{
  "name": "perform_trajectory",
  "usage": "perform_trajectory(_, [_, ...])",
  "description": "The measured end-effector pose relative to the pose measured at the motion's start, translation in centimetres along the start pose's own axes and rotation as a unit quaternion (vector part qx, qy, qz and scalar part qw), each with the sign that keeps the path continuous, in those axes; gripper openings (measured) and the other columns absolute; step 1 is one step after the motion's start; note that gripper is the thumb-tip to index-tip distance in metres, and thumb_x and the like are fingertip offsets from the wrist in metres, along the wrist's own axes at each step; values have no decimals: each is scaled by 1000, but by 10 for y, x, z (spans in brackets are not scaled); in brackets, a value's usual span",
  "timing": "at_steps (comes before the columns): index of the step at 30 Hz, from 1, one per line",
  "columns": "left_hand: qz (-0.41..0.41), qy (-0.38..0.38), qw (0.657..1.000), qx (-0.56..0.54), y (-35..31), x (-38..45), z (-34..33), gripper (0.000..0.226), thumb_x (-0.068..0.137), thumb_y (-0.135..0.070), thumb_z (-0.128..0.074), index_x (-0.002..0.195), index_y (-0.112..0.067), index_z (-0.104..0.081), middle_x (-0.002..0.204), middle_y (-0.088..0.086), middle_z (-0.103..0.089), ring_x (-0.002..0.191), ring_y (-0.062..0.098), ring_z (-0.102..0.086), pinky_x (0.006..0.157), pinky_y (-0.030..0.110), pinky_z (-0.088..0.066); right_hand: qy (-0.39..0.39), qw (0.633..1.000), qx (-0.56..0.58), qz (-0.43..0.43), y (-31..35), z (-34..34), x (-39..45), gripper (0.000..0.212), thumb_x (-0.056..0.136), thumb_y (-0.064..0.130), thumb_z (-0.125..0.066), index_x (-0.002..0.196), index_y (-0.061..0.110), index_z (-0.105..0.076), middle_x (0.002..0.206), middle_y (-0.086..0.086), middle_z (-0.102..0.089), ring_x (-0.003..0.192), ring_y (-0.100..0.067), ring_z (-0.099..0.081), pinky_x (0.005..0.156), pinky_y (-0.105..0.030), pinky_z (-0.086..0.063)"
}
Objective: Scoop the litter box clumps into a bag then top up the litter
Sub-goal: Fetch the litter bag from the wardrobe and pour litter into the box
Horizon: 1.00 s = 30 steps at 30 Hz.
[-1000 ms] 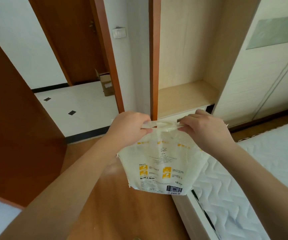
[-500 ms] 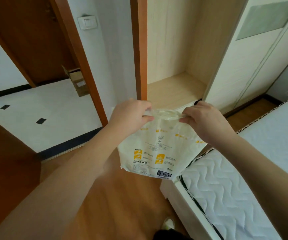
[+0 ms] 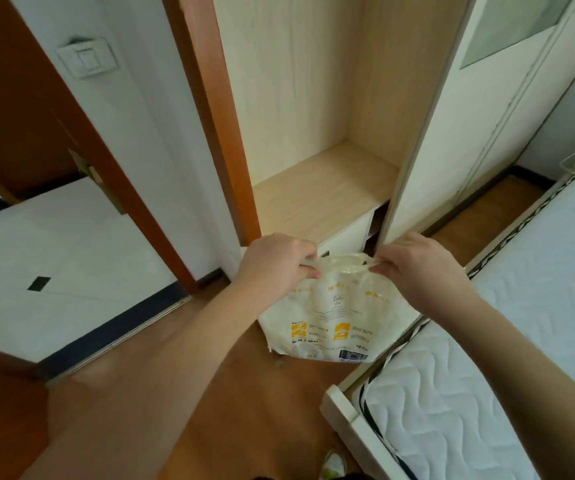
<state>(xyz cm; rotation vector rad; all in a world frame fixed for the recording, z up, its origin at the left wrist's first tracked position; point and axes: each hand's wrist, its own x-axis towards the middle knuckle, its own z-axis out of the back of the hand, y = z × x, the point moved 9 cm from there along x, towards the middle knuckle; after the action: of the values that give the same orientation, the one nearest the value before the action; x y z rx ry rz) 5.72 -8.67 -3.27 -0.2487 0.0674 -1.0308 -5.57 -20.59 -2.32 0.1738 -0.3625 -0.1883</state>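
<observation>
both hands pinch the top edge of the litter bag [image 3: 327,317]: left hand [image 3: 274,268] and right hand [image 3: 417,268] pulling apart (likely opening it), hanging above the wooden floor [image 3: 230,393] beside the mattress [image 3: 507,341].

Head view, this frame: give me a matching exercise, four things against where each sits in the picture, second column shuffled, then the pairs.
Things:
1. bag
2. light switch
3. mattress
4. wooden shelf

Places:
A. on the white wall, upper left
B. lower right, beside the wood floor
C. pinched at its top edge between the left hand and the right hand
D. inside the open wardrobe, above the hands

Pairs: 1-C, 2-A, 3-B, 4-D
</observation>
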Motion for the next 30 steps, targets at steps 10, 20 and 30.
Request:
perform_trajectory(10, [-124,6,989,80,10,101,-11,26,95,-41,-53,96,-17,-63,67,-8,-46,69,18,-54,54,27,-25,6,996,-41,-76,-58,-23,64,12,83,25,-71,76,15,-69,66,2,-65,69,-21,-52,61,-32,-43])
perform_trajectory(20, [-145,-31,988,34,37,169,-1,23,92,-37,-58,78,-20,-58,60,-8,-43,69,20,-56,58,28,-30,-14,982,-80,-170,-84,-30,104,14,87,32,-65,82,20,-71,73,7,-69,72,-17,-49,64,-31,-37])
perform_trajectory(30, [-153,-158,974,47,45,232,20,21,74,-22,-79,64,-25,-60,56,-6,-60,55,17,-52,73,32,-40,-13,978,-50,-204,-112,-31,153,17,88,35,-60,82,23,-70,69,5,-58,73,-15,-51,66,-32,-46])
